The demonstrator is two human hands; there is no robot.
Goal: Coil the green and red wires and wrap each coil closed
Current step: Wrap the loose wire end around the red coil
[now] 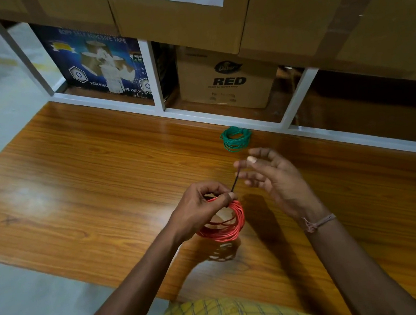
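Note:
A red wire coil [232,228] hangs above the wooden table [87,176], gripped at its top by my left hand [202,207]. A short dark wire end [235,181] sticks up from that grip toward my right hand [273,173]. The right hand's thumb and forefinger pinch the tip of this end while its other fingers spread loosely. A green wire coil [236,139] lies flat on the table further back, near the white frame, with neither hand touching it.
A white metal shelf frame [152,75] runs along the table's far edge. Under it stand a blue adhesive-tape carton [97,63] and a brown "RED" carton [229,79]. Large cardboard boxes [314,8] sit above. Grey floor lies to the left.

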